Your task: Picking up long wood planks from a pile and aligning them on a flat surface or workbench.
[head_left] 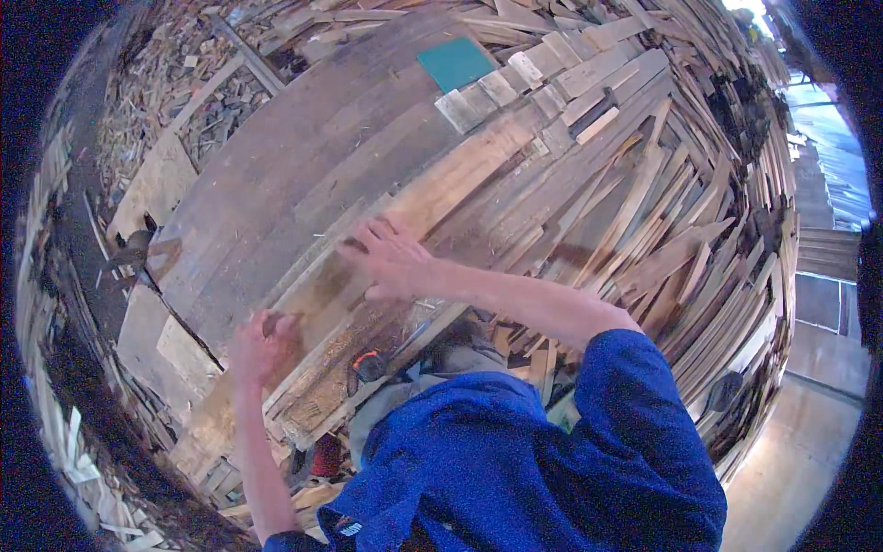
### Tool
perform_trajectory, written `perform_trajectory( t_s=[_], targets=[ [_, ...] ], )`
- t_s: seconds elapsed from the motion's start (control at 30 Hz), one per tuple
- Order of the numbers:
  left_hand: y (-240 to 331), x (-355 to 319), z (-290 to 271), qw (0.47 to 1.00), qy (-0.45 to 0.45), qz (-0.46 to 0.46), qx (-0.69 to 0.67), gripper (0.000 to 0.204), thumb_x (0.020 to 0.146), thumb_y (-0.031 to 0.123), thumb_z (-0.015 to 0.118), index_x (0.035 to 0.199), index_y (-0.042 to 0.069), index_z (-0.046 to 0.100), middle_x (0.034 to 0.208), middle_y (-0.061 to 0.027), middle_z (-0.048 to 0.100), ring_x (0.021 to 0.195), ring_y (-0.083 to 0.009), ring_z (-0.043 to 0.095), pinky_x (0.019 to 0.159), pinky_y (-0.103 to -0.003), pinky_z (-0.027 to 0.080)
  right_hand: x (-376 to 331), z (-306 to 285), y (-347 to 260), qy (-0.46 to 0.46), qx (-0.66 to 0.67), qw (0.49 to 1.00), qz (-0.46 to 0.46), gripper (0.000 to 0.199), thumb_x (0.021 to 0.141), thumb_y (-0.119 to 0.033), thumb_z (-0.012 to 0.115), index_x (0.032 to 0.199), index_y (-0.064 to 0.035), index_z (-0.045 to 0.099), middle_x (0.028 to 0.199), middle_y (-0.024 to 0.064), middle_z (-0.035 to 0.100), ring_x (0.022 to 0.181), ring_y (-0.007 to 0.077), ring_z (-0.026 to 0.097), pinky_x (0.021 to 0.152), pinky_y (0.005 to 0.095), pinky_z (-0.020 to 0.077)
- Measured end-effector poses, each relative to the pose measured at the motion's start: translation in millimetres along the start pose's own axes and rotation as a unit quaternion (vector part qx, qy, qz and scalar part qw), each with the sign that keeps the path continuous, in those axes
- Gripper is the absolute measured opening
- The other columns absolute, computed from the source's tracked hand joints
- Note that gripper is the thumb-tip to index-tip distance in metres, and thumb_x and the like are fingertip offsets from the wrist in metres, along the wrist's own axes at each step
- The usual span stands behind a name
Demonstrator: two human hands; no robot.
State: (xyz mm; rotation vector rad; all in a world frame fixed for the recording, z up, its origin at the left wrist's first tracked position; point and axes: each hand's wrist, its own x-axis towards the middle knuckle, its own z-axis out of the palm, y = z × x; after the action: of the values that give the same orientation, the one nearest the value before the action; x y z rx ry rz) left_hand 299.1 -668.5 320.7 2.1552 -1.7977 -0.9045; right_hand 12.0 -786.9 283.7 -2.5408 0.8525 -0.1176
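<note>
A long wooden board [464,179] lies diagonally across the workbench [313,166], running from the upper right to the lower left. My right hand [394,259] rests on the middle of this board, its fingers spread and a little blurred. Farther down the board, at the left, my left hand [264,345] is closed, knuckles up. A small dark patch shows at its fingers; what it grips there is too blurred to make out. Close to my body, below the right hand, lies an orange and black tool [370,365] that looks like a tape measure.
Short wood blocks [497,87] line the bench's far right beside a green square sheet [455,64]. Long thin offcuts [635,212] are heaped to the right. Wood scraps [175,110] cover the floor at the far left. Sawdust [322,386] lies along the near edge.
</note>
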Motion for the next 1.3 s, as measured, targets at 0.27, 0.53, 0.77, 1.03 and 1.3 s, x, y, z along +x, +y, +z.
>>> perform_trajectory(
  t_s=[0.27, 0.53, 0.77, 1.03, 1.3],
  targets=[
    [-10, -50, -16, 0.992, -0.026, -0.068, 0.106, 0.032, 0.090, 0.042, 0.066, 0.099, 0.012, 0.068, 0.083, -0.0121, 0.072, 0.078, -0.0331, 0.070, 0.066, -0.044, 0.053, 0, 13, -33, -0.012, 0.045, 0.998, -0.042, 0.087, 0.066, -0.039, 0.081, 0.140, -0.0104, 0.046, 0.129, 0.0165, 0.044, 0.125, 0.0356, 0.041, 0.111, 0.0562, 0.0254],
    [-11, -55, -15, 0.991, -0.016, -0.087, 0.096, 0.035, 0.088, 0.047, 0.067, 0.098, 0.013, 0.068, 0.084, -0.0147, 0.071, 0.080, -0.0368, 0.069, 0.067, -0.045, 0.053, -1, 2, -40, 0.000, 0.042, 0.998, -0.042, 0.087, 0.064, -0.037, 0.081, 0.140, -0.0106, 0.047, 0.128, 0.0158, 0.045, 0.126, 0.0352, 0.041, 0.111, 0.0561, 0.0247],
    [4, -28, -10, 0.997, 0.009, -0.045, 0.066, 0.037, 0.088, 0.049, 0.065, 0.097, 0.013, 0.067, 0.088, -0.0157, 0.071, 0.084, -0.0372, 0.068, 0.070, -0.047, 0.052, -3, -18, -17, 0.017, 0.030, 0.999, -0.019, 0.085, 0.064, -0.032, 0.080, 0.140, -0.0108, 0.048, 0.129, 0.0164, 0.046, 0.128, 0.0351, 0.040, 0.112, 0.0555, 0.0247],
    [43, -2, -10, 0.998, 0.005, -0.039, 0.057, 0.043, 0.088, 0.054, 0.063, 0.097, 0.012, 0.067, 0.087, -0.0156, 0.070, 0.082, -0.0384, 0.067, 0.068, -0.047, 0.051, -11, -21, 13, 0.048, 0.017, 0.999, 0.008, 0.081, 0.065, -0.026, 0.076, 0.140, -0.0114, 0.048, 0.133, 0.0157, 0.045, 0.132, 0.0357, 0.037, 0.113, 0.0545, 0.0250],
    [44, 16, 14, 0.997, 0.026, 0.008, 0.074, 0.045, 0.088, 0.054, 0.063, 0.094, 0.010, 0.064, 0.083, -0.0161, 0.068, 0.080, -0.0397, 0.066, 0.065, -0.049, 0.049, -17, -17, 40, 0.034, 0.007, 0.999, 0.014, 0.087, 0.063, -0.030, 0.081, 0.141, -0.0136, 0.045, 0.136, 0.0147, 0.042, 0.134, 0.0362, 0.036, 0.111, 0.0562, 0.0287]
  ],
)
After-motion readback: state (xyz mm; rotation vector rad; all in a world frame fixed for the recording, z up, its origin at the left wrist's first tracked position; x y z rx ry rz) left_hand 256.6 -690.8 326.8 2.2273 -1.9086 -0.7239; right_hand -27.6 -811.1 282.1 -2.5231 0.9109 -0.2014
